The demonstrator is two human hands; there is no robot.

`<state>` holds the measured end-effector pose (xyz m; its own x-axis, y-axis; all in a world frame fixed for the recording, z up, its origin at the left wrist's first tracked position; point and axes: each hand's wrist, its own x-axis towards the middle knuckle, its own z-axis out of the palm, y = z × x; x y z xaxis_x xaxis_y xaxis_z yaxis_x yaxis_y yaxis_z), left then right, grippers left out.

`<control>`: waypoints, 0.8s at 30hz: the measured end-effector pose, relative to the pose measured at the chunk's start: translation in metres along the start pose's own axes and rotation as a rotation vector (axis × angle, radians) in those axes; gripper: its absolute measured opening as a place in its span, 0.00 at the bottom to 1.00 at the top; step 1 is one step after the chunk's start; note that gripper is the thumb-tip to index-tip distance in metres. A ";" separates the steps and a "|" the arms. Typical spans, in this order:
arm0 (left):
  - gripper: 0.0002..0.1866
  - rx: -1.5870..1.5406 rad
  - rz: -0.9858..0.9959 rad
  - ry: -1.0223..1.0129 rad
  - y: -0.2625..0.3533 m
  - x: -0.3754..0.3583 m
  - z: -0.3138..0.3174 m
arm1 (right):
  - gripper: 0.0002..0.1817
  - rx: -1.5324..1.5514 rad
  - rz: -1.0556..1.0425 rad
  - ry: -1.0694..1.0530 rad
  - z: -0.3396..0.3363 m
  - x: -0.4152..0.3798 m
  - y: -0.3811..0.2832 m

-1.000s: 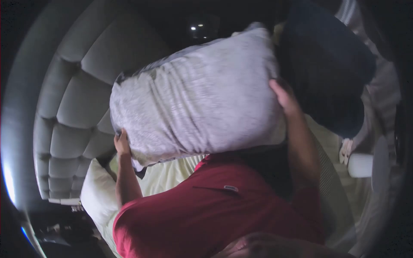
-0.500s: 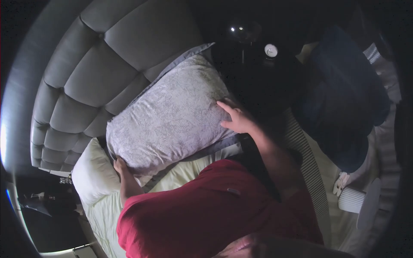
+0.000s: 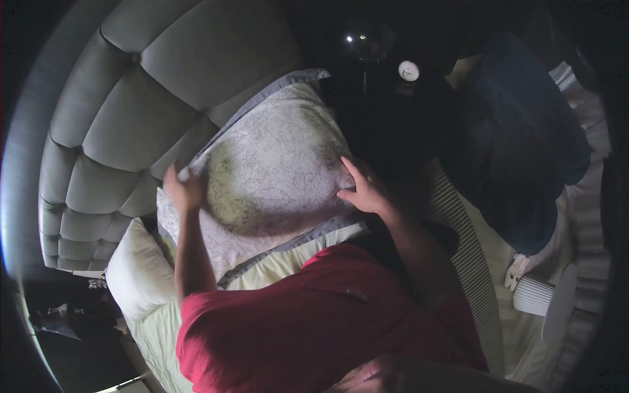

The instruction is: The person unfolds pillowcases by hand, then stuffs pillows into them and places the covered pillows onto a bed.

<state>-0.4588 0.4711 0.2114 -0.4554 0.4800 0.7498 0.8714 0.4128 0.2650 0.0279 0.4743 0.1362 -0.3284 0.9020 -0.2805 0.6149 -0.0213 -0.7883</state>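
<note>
A pillow (image 3: 275, 157) in a pale, leaf-patterned case with a grey border leans at the head of the bed, its face dented and shadowed. My left hand (image 3: 185, 190) is at its upper left edge, close to the headboard, with fingers partly spread and not wrapped round the fabric. At the pillow's right side, my right hand (image 3: 365, 190) rests with thumb and forefinger wide apart, touching the case. The other fingers of that hand are partly hidden.
The grey tufted headboard (image 3: 164, 105) rises behind the pillow. A plain white pillow (image 3: 139, 268) lies left, on the pale green sheet (image 3: 154, 337). A dark bedside table holds a glass dome (image 3: 365, 42) and a white candle (image 3: 408, 71). Dark blue fabric (image 3: 517, 150) hangs at right.
My left hand has let go of the pillow's lower left corner and moved up along its left side. The pillow's face has sunk in. My right hand stays at the right side.
</note>
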 end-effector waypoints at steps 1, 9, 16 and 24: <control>0.31 -0.129 0.038 -0.265 0.032 0.003 0.011 | 0.48 -0.018 -0.016 0.026 0.002 0.000 0.001; 0.36 -0.469 0.757 -0.819 0.223 0.007 0.093 | 0.48 0.123 -0.039 0.209 -0.003 -0.016 0.010; 0.43 -0.130 0.553 -1.109 0.268 0.022 0.089 | 0.10 -0.010 -0.308 0.266 0.015 -0.015 0.003; 0.30 -0.019 0.809 -1.342 0.332 0.008 0.125 | 0.26 -0.142 -0.165 0.139 0.000 -0.028 0.014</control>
<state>-0.1965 0.7088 0.2297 0.3019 0.8773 -0.3730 0.9529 -0.2900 0.0891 0.0458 0.4485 0.1331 -0.3373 0.9389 -0.0689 0.6588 0.1831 -0.7297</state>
